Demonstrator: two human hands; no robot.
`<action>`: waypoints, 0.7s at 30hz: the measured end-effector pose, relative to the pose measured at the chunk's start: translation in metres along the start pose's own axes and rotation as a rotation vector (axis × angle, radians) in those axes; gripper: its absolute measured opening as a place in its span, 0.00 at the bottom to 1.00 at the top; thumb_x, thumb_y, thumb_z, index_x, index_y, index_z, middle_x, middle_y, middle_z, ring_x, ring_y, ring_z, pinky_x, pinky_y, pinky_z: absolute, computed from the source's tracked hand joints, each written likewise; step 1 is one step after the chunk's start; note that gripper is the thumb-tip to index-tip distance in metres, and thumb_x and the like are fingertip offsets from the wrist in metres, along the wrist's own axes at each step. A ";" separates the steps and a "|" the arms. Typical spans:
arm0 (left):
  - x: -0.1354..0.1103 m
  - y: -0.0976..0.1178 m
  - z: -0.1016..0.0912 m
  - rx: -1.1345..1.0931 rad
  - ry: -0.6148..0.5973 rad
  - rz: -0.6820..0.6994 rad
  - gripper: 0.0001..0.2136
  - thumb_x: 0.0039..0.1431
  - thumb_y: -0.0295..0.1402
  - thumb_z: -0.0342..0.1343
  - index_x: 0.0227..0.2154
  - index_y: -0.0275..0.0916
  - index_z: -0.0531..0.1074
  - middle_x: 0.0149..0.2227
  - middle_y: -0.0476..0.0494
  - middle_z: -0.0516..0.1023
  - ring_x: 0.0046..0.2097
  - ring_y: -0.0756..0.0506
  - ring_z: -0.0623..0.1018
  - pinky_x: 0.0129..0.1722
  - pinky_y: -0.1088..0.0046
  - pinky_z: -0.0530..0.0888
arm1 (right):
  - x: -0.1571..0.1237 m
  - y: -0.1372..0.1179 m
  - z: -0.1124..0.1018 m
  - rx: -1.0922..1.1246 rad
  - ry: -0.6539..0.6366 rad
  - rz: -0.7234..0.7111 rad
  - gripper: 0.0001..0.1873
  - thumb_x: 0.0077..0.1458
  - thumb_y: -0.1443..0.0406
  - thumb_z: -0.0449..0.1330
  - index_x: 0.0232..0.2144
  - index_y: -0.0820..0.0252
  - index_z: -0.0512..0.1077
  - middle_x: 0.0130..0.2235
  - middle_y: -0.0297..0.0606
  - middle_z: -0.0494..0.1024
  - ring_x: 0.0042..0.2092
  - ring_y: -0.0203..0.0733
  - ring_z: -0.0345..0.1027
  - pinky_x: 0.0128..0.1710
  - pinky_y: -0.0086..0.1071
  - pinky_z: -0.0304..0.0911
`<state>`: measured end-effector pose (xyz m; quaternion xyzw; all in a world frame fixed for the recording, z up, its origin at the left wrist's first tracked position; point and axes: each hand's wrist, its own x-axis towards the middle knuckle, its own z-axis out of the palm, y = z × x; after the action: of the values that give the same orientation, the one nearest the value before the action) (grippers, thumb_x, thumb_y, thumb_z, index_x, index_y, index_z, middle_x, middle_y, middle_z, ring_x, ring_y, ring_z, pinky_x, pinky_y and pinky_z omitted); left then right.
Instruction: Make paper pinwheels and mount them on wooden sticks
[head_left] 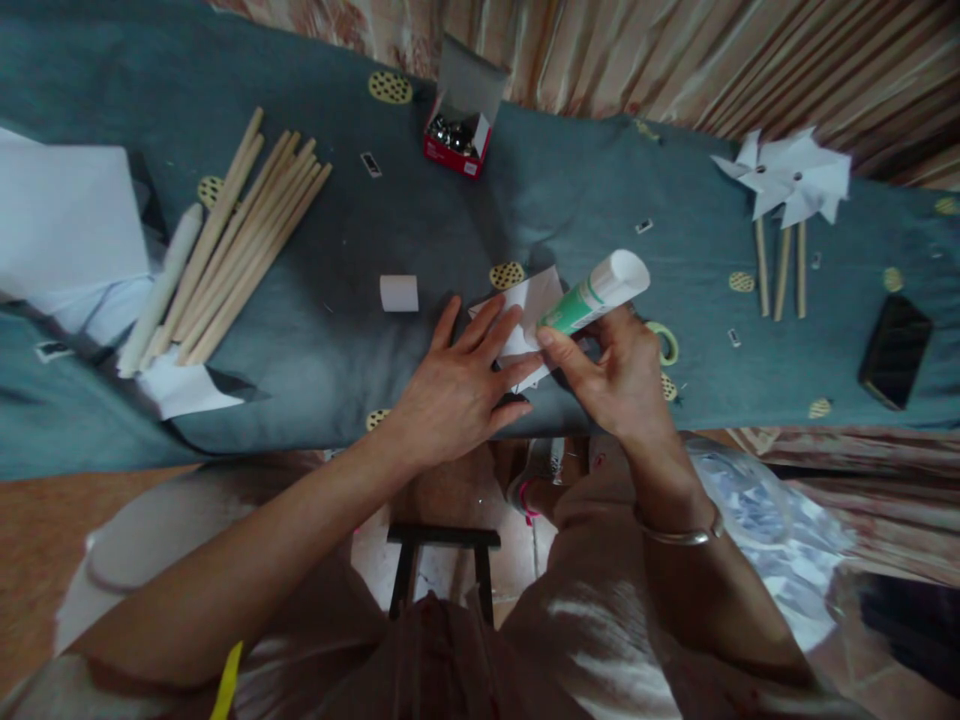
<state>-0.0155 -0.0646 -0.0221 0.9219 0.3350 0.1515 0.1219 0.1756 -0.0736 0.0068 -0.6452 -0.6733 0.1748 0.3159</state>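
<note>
My left hand lies flat with fingers spread on a folded white paper piece near the front edge of the grey-blue cloth table. My right hand grips a green and white glue stick, tilted, with its lower end at the paper beside my left fingertips. Scissors with pale green handles lie partly hidden behind my right hand.
A bundle of wooden sticks and white paper sheets lie at the left. A small white paper square sits near the middle. A red box of pins stands at the back. White paper pinwheels on sticks and a black phone are at the right.
</note>
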 end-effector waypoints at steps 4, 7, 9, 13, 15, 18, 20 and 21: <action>0.000 0.000 0.000 -0.003 -0.007 -0.007 0.25 0.62 0.46 0.56 0.60 0.47 0.65 0.67 0.33 0.59 0.69 0.30 0.57 0.65 0.37 0.52 | -0.002 -0.001 0.001 -0.002 -0.001 0.012 0.15 0.56 0.50 0.62 0.32 0.55 0.71 0.30 0.36 0.76 0.32 0.44 0.70 0.33 0.38 0.66; 0.000 0.000 0.000 -0.014 -0.011 -0.007 0.24 0.63 0.46 0.55 0.60 0.47 0.63 0.68 0.35 0.58 0.69 0.31 0.56 0.65 0.37 0.51 | -0.003 0.000 0.003 -0.014 -0.001 0.008 0.15 0.56 0.50 0.62 0.32 0.55 0.71 0.30 0.36 0.76 0.32 0.44 0.70 0.34 0.39 0.67; 0.000 0.000 0.000 -0.021 -0.016 -0.010 0.24 0.64 0.46 0.54 0.60 0.47 0.64 0.69 0.36 0.58 0.69 0.31 0.56 0.66 0.36 0.50 | -0.003 0.000 0.004 -0.012 0.003 -0.002 0.16 0.56 0.50 0.62 0.33 0.55 0.71 0.30 0.36 0.76 0.32 0.44 0.70 0.34 0.39 0.67; 0.000 0.000 0.000 -0.010 -0.014 0.001 0.25 0.64 0.47 0.54 0.60 0.44 0.64 0.68 0.33 0.58 0.69 0.30 0.57 0.65 0.37 0.51 | -0.003 0.000 0.006 0.001 0.006 -0.023 0.15 0.56 0.50 0.62 0.33 0.55 0.70 0.30 0.36 0.76 0.32 0.43 0.70 0.35 0.39 0.68; 0.000 0.000 0.000 -0.012 -0.010 0.001 0.25 0.63 0.47 0.55 0.60 0.44 0.65 0.68 0.34 0.59 0.69 0.30 0.57 0.66 0.37 0.51 | -0.003 -0.001 0.007 -0.014 0.000 -0.019 0.15 0.57 0.51 0.62 0.33 0.56 0.70 0.29 0.36 0.76 0.31 0.43 0.69 0.34 0.40 0.68; 0.000 0.000 0.000 -0.030 -0.008 -0.011 0.24 0.63 0.46 0.56 0.59 0.45 0.66 0.68 0.36 0.59 0.69 0.31 0.56 0.66 0.37 0.50 | -0.002 -0.002 0.007 -0.037 -0.014 -0.008 0.16 0.57 0.51 0.62 0.33 0.57 0.70 0.30 0.37 0.75 0.32 0.45 0.70 0.35 0.41 0.67; 0.000 0.001 0.000 -0.044 -0.006 -0.017 0.24 0.62 0.46 0.57 0.58 0.45 0.66 0.69 0.36 0.58 0.70 0.31 0.56 0.66 0.37 0.50 | -0.001 -0.002 0.007 -0.039 -0.021 -0.016 0.16 0.57 0.51 0.62 0.34 0.56 0.70 0.31 0.37 0.76 0.33 0.46 0.70 0.36 0.41 0.67; 0.000 0.001 0.000 -0.050 -0.005 -0.021 0.24 0.62 0.46 0.57 0.58 0.45 0.66 0.69 0.36 0.57 0.70 0.30 0.55 0.66 0.37 0.50 | -0.001 -0.002 0.008 -0.039 -0.022 -0.023 0.15 0.57 0.51 0.61 0.34 0.56 0.70 0.31 0.37 0.75 0.33 0.46 0.70 0.36 0.42 0.67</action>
<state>-0.0149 -0.0649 -0.0221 0.9155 0.3403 0.1563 0.1472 0.1692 -0.0737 0.0022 -0.6414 -0.6875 0.1650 0.2979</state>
